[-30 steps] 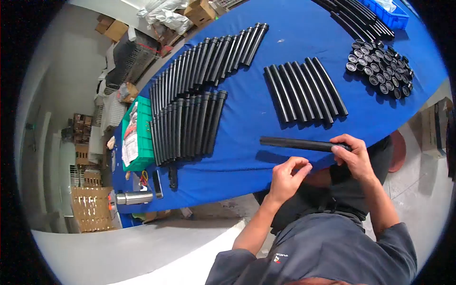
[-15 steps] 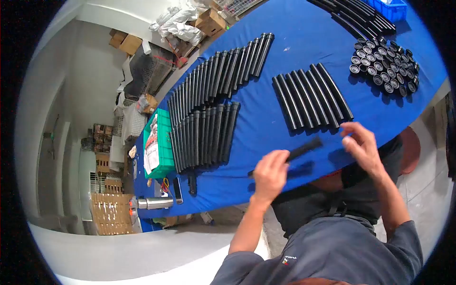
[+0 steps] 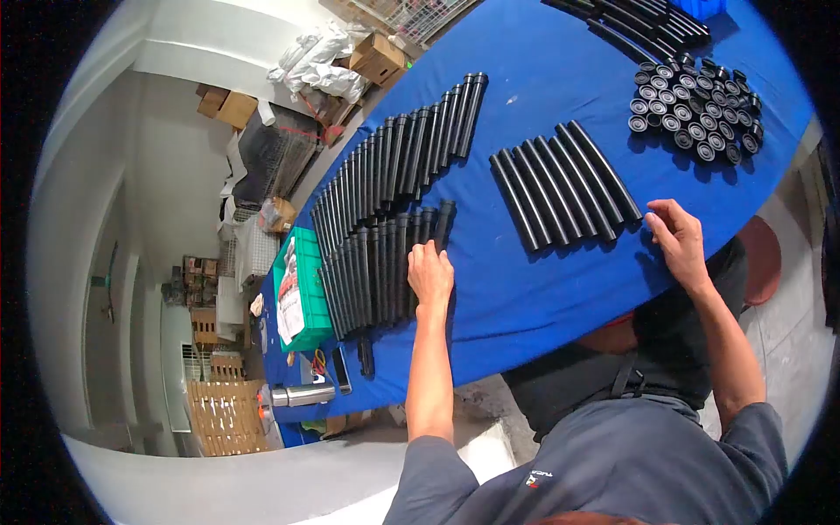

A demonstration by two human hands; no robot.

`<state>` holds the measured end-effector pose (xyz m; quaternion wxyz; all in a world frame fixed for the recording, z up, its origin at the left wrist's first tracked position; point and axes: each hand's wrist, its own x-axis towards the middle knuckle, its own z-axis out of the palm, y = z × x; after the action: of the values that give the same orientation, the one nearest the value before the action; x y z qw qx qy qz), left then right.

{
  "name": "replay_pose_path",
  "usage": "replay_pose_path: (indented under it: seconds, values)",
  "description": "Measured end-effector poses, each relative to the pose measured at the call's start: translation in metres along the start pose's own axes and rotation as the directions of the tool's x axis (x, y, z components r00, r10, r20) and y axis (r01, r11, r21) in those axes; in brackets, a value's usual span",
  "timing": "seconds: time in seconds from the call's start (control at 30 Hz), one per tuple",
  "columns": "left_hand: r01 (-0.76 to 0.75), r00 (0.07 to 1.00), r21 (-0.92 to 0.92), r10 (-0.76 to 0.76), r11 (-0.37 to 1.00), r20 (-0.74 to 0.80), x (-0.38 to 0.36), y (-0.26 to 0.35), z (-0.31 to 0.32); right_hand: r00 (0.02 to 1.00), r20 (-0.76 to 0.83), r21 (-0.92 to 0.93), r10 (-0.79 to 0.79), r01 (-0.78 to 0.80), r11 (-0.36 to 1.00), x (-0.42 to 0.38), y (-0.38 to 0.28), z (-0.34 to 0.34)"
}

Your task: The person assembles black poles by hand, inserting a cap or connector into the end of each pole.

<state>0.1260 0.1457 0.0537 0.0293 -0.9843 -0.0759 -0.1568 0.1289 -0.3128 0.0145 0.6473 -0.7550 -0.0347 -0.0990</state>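
My left hand (image 3: 430,278) is closed around a black tube (image 3: 446,219) with a wider capped end, at the right end of the lower row of capped tubes (image 3: 376,271). The tube lies alongside that row, partly hidden under my fingers. My right hand (image 3: 678,241) is beside the near end of the rightmost plain tube (image 3: 604,175), its thumb and fingers apart. That tube belongs to a group of several plain black tubes lying side by side. Beyond my right hand sits a cluster of round black caps (image 3: 700,109).
A second row of capped tubes (image 3: 398,153) lies farther back on the blue cloth (image 3: 525,324). More black tubes (image 3: 647,31) are at the far edge. A green crate (image 3: 302,289), a phone (image 3: 341,370) and a metal flask (image 3: 303,395) stand on the left.
My left hand has carried the black tube left from the table's front to the lower row. My right hand has moved slightly toward the plain tubes' near ends. The view has shifted slightly.
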Motion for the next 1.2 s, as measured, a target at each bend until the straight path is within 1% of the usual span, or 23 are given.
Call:
replay_pose_path:
  seconds: [0.13, 0.23, 0.37, 0.43, 0.47, 0.5, 0.53, 0.6, 0.63, 0.67, 0.73, 0.8, 0.83, 0.87, 0.93, 0.97, 1.0, 1.03, 1.07, 1.1, 1.13, 1.17, 1.2]
  values:
    - [0.082, 0.995, 0.058, -0.085, 0.995, 0.057, 0.0, -0.001, 0.003, 1.0, -0.007, -0.014, 0.009, -0.009, 1.0, 0.001, 0.0, -0.001]
    - [0.08, 0.997, 0.061, -0.08, 0.995, 0.003, -0.004, 0.001, 0.0, 1.0, -0.006, -0.012, 0.014, -0.014, 1.0, -0.001, -0.004, 0.001]
    - [0.041, 0.999, -0.011, -0.041, 0.999, -0.011, -0.006, -0.011, 0.011, 1.0, -0.016, -0.008, -0.001, 0.001, 1.0, -0.001, -0.007, 0.003]
    - [0.013, 0.998, 0.032, -0.011, 0.999, -0.059, -0.008, -0.005, -0.001, 1.0, -0.018, -0.017, 0.026, -0.026, 1.0, -0.002, -0.002, 0.002]
    - [0.0, 0.996, 0.055, 0.005, 0.998, -0.086, -0.007, 0.001, -0.004, 0.999, -0.031, -0.025, -0.008, 0.007, 1.0, -0.002, 0.001, 0.002]
    - [-0.059, 0.983, 0.013, 0.061, 0.998, -0.176, -0.007, 0.005, -0.001, 1.0, -0.009, -0.035, 0.027, -0.028, 0.999, -0.003, 0.0, -0.001]
    - [-0.113, 0.959, -0.027, 0.102, 0.993, -0.266, -0.005, 0.008, 0.005, 1.0, -0.02, -0.058, -0.008, 0.007, 0.998, -0.003, 0.0, -0.001]
    - [-0.106, 0.961, -0.347, 0.007, 0.932, -0.276, 0.001, 0.028, 0.015, 1.0, -0.017, -0.059, -0.001, 0.0, 0.998, -0.003, -0.002, 0.0]
    - [-0.007, 0.981, -0.504, -0.093, 0.863, -0.172, 0.004, 0.052, 0.003, 1.0, -0.018, -0.031, -0.003, 0.003, 1.0, -0.003, 0.001, 0.001]
    - [-0.059, 0.964, -0.642, -0.124, 0.764, -0.236, 0.01, 0.06, 0.021, 1.0, -0.024, -0.056, -0.012, 0.011, 0.998, -0.003, -0.001, 0.001]
    - [0.113, 0.968, -0.877, -0.249, 0.467, -0.007, 0.023, 0.088, 0.033, 1.0, -0.024, -0.049, 0.009, -0.011, 0.999, -0.002, -0.003, 0.001]
    - [0.216, 0.934, -0.957, -0.327, 0.195, 0.145, 0.036, 0.111, 0.039, 1.0, -0.015, -0.059, 0.027, -0.028, 0.998, -0.001, -0.001, 0.001]
    - [0.259, 0.91, -0.965, -0.348, 0.049, 0.227, 0.039, 0.12, 0.043, 1.0, -0.009, -0.052, 0.026, -0.026, 0.998, -0.001, -0.002, 0.0]
    - [0.208, 0.925, -0.968, -0.35, 0.143, 0.147, 0.039, 0.123, 0.052, 1.0, 0.004, -0.07, 0.026, -0.026, 0.997, 0.001, -0.002, -0.001]
    - [0.109, 0.941, -0.934, -0.337, 0.34, -0.012, 0.036, 0.123, 0.068, 0.987, 0.069, -0.09, 0.148, -0.142, 0.986, 0.007, -0.001, -0.005]
    - [0.103, 0.934, -0.938, -0.356, 0.331, -0.023, 0.033, 0.122, 0.071, 0.996, 0.088, -0.271, -0.004, 0.028, 0.962, 0.014, -0.002, -0.009]
    - [0.124, 0.921, -0.956, -0.388, 0.267, 0.011, 0.032, 0.122, 0.07, 0.979, 0.135, -0.43, -0.153, 0.197, 0.881, 0.027, -0.003, -0.012]
    - [0.143, 0.908, -0.968, -0.416, 0.204, 0.046, 0.033, 0.121, 0.07, 0.936, 0.204, -0.562, -0.288, 0.353, 0.748, 0.041, -0.007, -0.014]
    - [0.159, 0.895, -0.977, -0.439, 0.142, 0.082, 0.033, 0.12, 0.07, 0.876, 0.28, -0.643, -0.393, 0.475, 0.6, 0.059, -0.014, -0.015]
    - [0.114, 0.904, -0.975, -0.426, 0.19, 0.023, 0.032, 0.122, 0.071, 0.84, 0.329, -0.729, -0.431, 0.517, 0.45, 0.078, -0.027, -0.013]
    - [0.131, 0.906, -0.965, -0.422, 0.229, 0.023, 0.032, 0.124, 0.068, 0.838, 0.354, -0.801, -0.415, 0.501, 0.328, 0.095, -0.031, -0.011]
    - [0.145, 0.908, -0.952, -0.418, 0.269, 0.02, 0.032, 0.125, 0.063, 0.83, 0.397, -0.841, -0.393, 0.5, 0.208, 0.114, -0.031, -0.012]
    - [0.158, 0.909, -0.938, -0.416, 0.31, 0.015, 0.033, 0.126, 0.06, 0.843, 0.442, -0.862, -0.306, 0.494, 0.114, 0.132, -0.031, -0.012]
